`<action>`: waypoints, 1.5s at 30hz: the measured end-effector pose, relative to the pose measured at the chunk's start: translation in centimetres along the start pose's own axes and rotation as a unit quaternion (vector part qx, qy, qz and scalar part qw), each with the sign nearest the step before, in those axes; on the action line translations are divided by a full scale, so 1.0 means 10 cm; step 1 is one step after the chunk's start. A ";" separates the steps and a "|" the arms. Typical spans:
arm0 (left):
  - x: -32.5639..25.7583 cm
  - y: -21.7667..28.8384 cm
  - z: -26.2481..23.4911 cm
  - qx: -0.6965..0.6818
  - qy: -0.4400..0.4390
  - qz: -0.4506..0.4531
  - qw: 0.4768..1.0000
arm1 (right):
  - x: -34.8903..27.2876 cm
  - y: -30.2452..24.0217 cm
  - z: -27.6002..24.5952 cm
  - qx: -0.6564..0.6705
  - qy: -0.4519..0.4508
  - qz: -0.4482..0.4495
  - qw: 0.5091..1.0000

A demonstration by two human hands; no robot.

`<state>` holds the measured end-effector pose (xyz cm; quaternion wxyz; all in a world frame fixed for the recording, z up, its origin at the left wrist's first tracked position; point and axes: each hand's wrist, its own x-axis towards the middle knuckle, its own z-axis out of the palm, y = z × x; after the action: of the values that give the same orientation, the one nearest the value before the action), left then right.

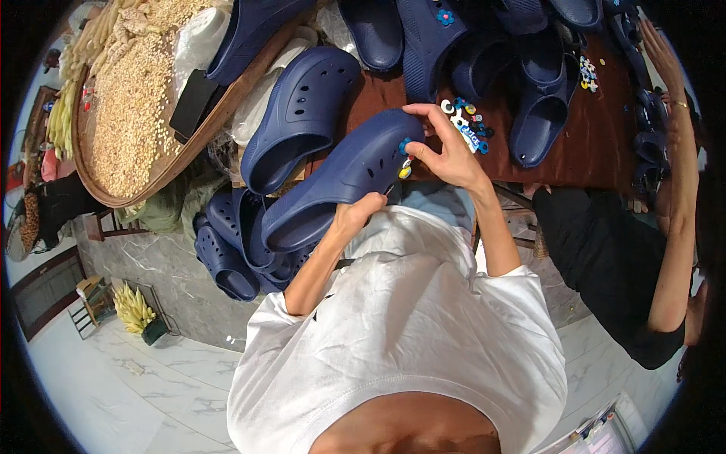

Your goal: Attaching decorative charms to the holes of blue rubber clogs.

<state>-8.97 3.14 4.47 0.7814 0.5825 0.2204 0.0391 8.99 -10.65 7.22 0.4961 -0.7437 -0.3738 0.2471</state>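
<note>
A navy foam clog (pixel 344 170) is held tilted in front of my chest, its heel opening toward the lower left. My left hand (pixel 359 216) is closed on its near side, the fingers hidden beneath. At the toe, my right hand (pixel 450 155) grips the clog, thumb against a blue flower charm (pixel 405 146) and forefinger over the far edge. Beside the thumb a yellow-and-white charm (pixel 406 168) sits on the clog. Loose charms (pixel 469 125) in several colours lie on the brown table just beyond my right hand. Another navy clog (pixel 302 113) rests right behind the held one.
A round tray (pixel 125 189) of pale grains stands at the left, a black phone-like slab (pixel 195 106) on its rim. More clogs (pixel 541 125) cover the brown tabletop (pixel 597 151). Below the table hang several clogs (pixel 227 257). Another person's arm (pixel 683 197) reaches in at the right.
</note>
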 end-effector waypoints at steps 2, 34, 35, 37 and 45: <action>0.04 0.04 0.03 -0.161 -0.010 -0.028 0.986 | -0.01 0.00 0.03 0.004 0.010 0.003 1.000; 0.16 0.01 0.10 -0.404 0.158 -0.217 0.875 | -0.30 0.62 0.14 -0.207 0.246 0.021 0.947; 0.16 0.03 0.11 -0.404 0.160 -0.216 0.875 | -0.26 0.67 0.07 -0.257 0.257 0.010 0.932; 0.16 0.05 0.12 -0.399 0.158 -0.222 0.875 | -0.17 0.74 -0.04 -0.309 0.262 -0.002 0.914; 0.14 -0.01 0.13 -0.385 0.162 -0.215 0.883 | 0.09 0.94 -0.08 -0.417 0.256 0.021 0.872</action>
<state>-7.20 2.41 4.29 0.8866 0.1601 0.4316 0.0462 13.04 -12.50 -1.09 0.2126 -0.9266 -0.2859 -0.1205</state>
